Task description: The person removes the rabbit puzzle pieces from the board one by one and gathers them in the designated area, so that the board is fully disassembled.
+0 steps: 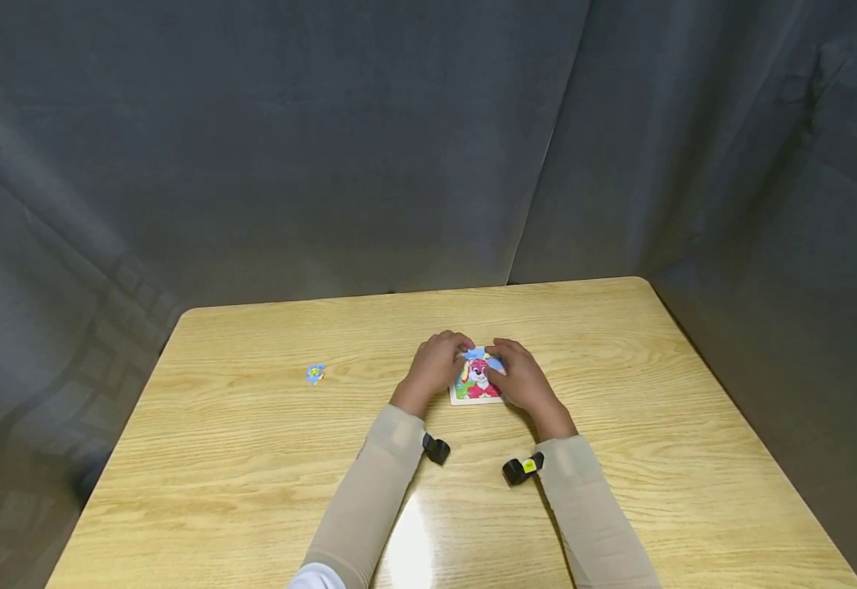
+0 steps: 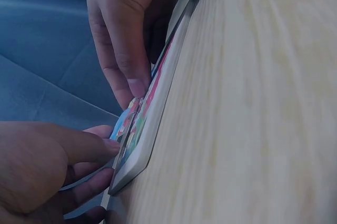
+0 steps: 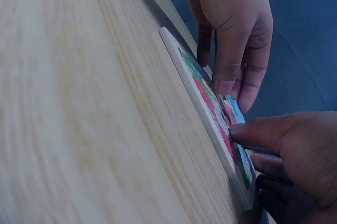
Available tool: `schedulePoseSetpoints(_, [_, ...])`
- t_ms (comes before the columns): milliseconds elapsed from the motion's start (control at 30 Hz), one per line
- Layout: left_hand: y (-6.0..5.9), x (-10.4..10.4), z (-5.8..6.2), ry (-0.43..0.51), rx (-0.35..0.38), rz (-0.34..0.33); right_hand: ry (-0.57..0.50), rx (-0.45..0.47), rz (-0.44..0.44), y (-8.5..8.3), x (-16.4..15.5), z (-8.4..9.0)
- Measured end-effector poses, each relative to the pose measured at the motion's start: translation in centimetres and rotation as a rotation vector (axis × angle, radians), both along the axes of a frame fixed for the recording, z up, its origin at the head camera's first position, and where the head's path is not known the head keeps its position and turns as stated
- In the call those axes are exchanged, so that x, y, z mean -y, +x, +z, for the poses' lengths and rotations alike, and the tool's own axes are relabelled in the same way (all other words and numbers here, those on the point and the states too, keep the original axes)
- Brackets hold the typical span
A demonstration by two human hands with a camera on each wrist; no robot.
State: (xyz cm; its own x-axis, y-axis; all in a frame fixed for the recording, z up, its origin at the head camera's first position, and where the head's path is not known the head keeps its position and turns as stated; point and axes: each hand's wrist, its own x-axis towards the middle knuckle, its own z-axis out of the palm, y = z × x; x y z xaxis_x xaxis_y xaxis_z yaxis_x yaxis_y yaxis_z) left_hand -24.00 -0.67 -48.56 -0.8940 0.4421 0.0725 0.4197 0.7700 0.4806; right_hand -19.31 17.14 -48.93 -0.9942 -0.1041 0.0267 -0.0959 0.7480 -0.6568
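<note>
A small square jigsaw puzzle (image 1: 477, 391) with a pale border lies flat on the table, showing a pink cartoon animal on blue and green. My left hand (image 1: 437, 366) holds it at the left and far-left edge, its thumb on the picture side. At the opposite side my right hand (image 1: 524, 378) grips the board, thumb (image 3: 245, 133) on the picture and fingers curled past the far edge. Both wrist views show the board edge-on, so part of the picture is hidden by the hands.
Loose blue-and-yellow puzzle material (image 1: 315, 374) lies on the wooden table (image 1: 252, 458) to the left; whether it is one piece or more I cannot tell. Dark grey curtains (image 1: 325, 164) hang behind and beside the table. Each wrist carries a black camera (image 1: 437, 449).
</note>
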Motion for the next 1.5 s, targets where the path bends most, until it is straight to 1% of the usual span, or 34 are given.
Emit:
schedulePoseSetpoints(167, [0.1, 0.6, 0.1, 0.044, 0.018, 0.007, -0.002, 0.000, 0.013, 0.0, -0.1, 0.1])
schedulePoseSetpoints(267, [0.1, 1.7, 0.1, 0.095, 0.032, 0.011, -0.013, -0.005, 0.009, 0.0, -0.1, 0.2])
schedulePoseSetpoints(367, [0.1, 3.6, 0.2, 0.145, 0.048, 0.019, -0.022, -0.009, 0.008, 0.0, -0.1, 0.2])
schedulePoseSetpoints(467, [0.4, 6.1, 0.4, 0.175, 0.056, 0.045, -0.024, -0.006, 0.014, 0.0, -0.2, 0.2])
schedulePoseSetpoints(633, [0.9, 9.8, 0.5, 0.181, 0.084, 0.095, -0.012, 0.002, 0.004, 0.0, -0.7, 0.4])
schedulePoseSetpoints(800, [1.1, 12.0, 0.6, 0.171, 0.119, 0.105, 0.002, 0.008, -0.013, -0.1, -1.5, 0.5])
schedulePoseSetpoints(1000, [0.8, 12.9, 0.7, 0.170, 0.173, 0.105, -0.003, 0.005, -0.012, -0.2, -2.0, 0.2])
schedulePoseSetpoints(1500, [0.4, 13.1, 0.3, 0.140, 0.151, 0.100, -0.006, 0.003, -0.012, -0.4, -2.0, 0.0])
